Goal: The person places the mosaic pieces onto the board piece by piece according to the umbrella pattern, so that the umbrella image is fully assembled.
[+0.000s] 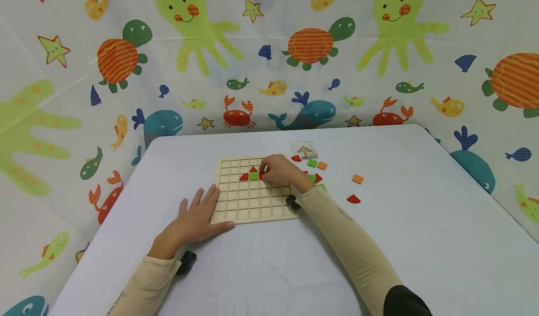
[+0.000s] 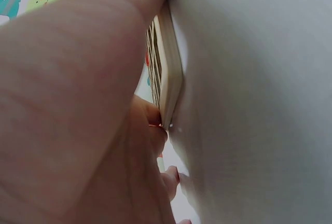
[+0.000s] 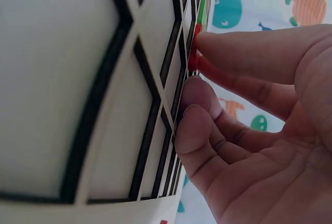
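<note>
A pale wooden grid board (image 1: 252,203) lies on the white table. In its upper part sit a green square (image 1: 253,176), a red piece with a curved side (image 1: 244,177) to its left and a red triangle (image 1: 253,169) above. My right hand (image 1: 278,170) pinches another red piece (image 3: 194,53) against the grid, just right of the green square; the fingers partly cover it. With fingers spread, my left hand (image 1: 195,220) rests along the board's left edge and lower left corner, its thumb by the front edge (image 2: 171,73).
A small card with a coloured pattern (image 1: 304,150) lies behind the board's right corner. Loose pieces are scattered to the right, among them a green square (image 1: 312,163), an orange square (image 1: 358,179) and a red quarter-round piece (image 1: 353,199). A patterned cloth (image 1: 261,105) hangs behind the table.
</note>
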The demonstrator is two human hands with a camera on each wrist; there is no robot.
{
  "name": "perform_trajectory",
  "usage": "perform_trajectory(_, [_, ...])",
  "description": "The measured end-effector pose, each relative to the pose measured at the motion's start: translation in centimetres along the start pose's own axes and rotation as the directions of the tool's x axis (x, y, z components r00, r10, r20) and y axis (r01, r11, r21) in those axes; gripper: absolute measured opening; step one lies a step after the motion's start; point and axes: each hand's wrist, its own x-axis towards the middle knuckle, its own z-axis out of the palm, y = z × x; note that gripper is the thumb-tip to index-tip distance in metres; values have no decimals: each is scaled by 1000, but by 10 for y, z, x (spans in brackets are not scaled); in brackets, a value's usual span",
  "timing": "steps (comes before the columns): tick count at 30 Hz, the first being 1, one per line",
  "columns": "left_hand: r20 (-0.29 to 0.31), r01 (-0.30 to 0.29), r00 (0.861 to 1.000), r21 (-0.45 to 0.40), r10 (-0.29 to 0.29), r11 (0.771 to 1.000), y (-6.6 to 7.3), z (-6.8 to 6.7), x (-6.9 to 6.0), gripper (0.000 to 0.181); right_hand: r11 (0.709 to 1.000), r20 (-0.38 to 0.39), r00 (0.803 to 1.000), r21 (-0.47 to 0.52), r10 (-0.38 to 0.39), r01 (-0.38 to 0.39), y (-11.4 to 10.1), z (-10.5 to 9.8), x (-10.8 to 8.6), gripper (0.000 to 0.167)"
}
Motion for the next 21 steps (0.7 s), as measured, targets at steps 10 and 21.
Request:
perform_trajectory(10, [-3, 10, 1000, -16, -10, 1000, -2, 5, 2, 119, 997, 16, 1000, 79, 9, -10, 6, -18, -7, 20])
perform_trajectory(21, [-15, -14, 1000, -18, 14, 1000, 0, 1, 0, 117, 981, -82, 986, 140, 147, -135, 23, -77, -44, 35])
